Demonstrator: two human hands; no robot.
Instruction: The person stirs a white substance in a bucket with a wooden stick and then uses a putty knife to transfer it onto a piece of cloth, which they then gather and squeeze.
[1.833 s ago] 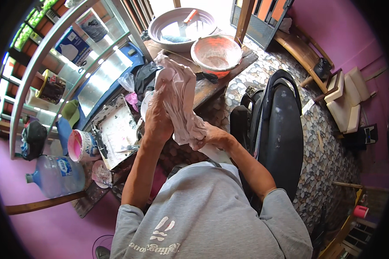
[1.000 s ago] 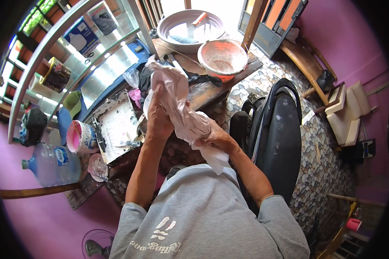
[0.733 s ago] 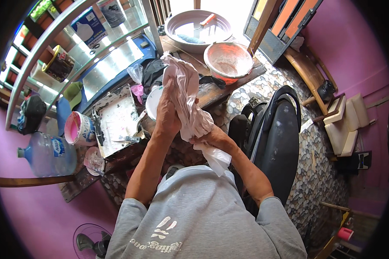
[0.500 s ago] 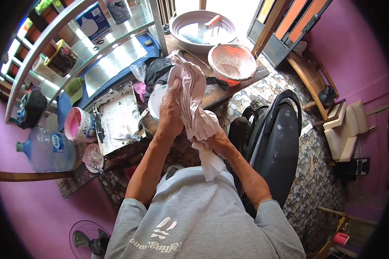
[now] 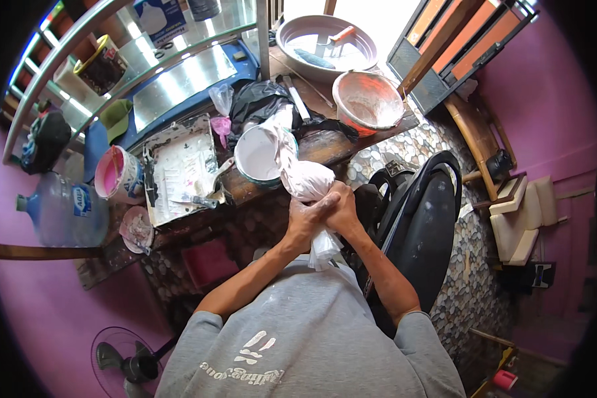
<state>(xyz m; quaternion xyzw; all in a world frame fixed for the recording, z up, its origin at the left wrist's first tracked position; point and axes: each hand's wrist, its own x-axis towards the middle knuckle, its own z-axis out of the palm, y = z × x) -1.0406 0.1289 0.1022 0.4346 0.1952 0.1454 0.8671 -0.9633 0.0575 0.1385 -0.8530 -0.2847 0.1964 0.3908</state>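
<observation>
A pale pinkish-white plastic bag (image 5: pixel 310 180) is gripped between my hands in front of my chest. Just below its rounded bulge, my left hand (image 5: pixel 305 219) wraps round it. My right hand (image 5: pixel 341 207) closes on the same part, pressed against the left. A loose end of the bag hangs below my hands, while its long crumpled part stretches away past the right rim of a white bucket (image 5: pixel 253 156). My fingers partly hide the gathered section, and what fills the bulge cannot be made out.
On the wooden bench stand a smeared paint tray (image 5: pixel 179 176), a pail of pink paint (image 5: pixel 118 178), an orange bucket (image 5: pixel 370 103) and a wide basin (image 5: pixel 292 50) with a roller. A glass case (image 5: pixel 172 99) rises at the left. A black motorcycle seat (image 5: pixel 426 232) is close by my right arm.
My left hand has come down from the bag's upper part to join the right. The bag's top has dropped toward the bench, and the white bucket shows more fully.
</observation>
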